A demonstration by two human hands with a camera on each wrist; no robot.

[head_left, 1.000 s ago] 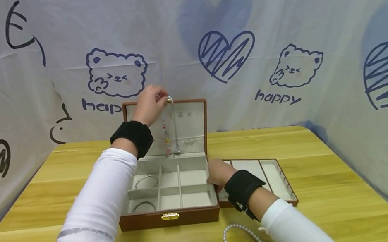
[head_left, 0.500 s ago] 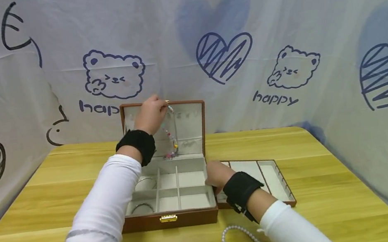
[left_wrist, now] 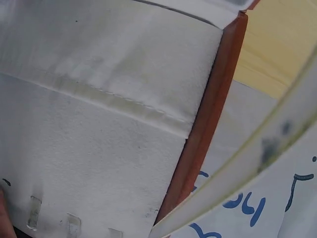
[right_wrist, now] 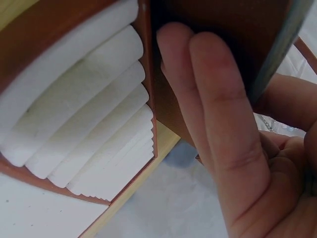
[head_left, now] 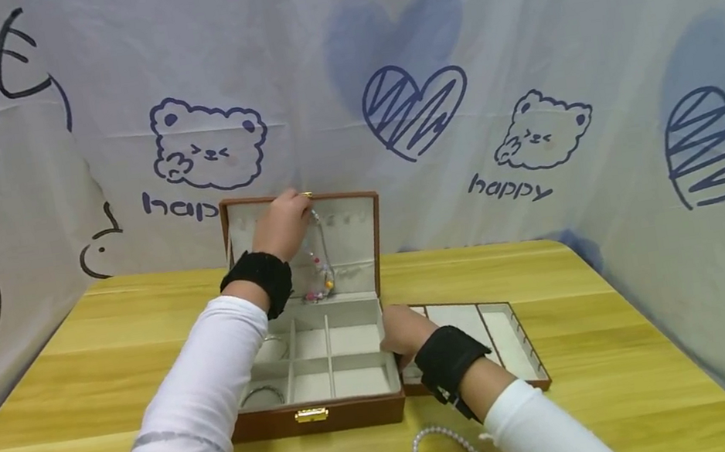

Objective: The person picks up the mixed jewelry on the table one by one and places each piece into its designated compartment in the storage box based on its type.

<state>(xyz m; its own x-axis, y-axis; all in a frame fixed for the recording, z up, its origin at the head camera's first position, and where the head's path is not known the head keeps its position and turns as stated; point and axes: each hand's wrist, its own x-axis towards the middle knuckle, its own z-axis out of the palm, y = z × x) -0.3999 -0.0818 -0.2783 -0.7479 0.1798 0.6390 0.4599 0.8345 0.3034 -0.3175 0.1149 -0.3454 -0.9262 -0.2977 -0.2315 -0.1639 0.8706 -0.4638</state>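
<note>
At the raised lid (head_left: 375,243) of a brown jewelry box (head_left: 355,414), my left hand (head_left: 280,226) pinches a necklace with coloured beads (head_left: 329,284). The necklace hangs in a loop against the pale lining; the fingertips are partly hidden behind the hand. Small clear hooks (left_wrist: 73,225) line the lid's inside in the left wrist view. My right hand (head_left: 406,330) grips the box's right side wall. In the right wrist view its fingers (right_wrist: 223,94) lie along the outside, the thumb on the other side. Two silver bangles (head_left: 264,391) lie in the left compartments, partly behind the left arm.
A brown-edged jewelry tray (head_left: 509,341) with pale lining stands close against the box's right side, partly behind the right hand. In front lies a pearl necklace (head_left: 429,435) on the wooden table (head_left: 638,372). A patterned white cloth (head_left: 400,9) hangs behind.
My left hand has come down from above the lid's top edge to in front of its lining, lowering the necklace. The right hand stays on the box wall.
</note>
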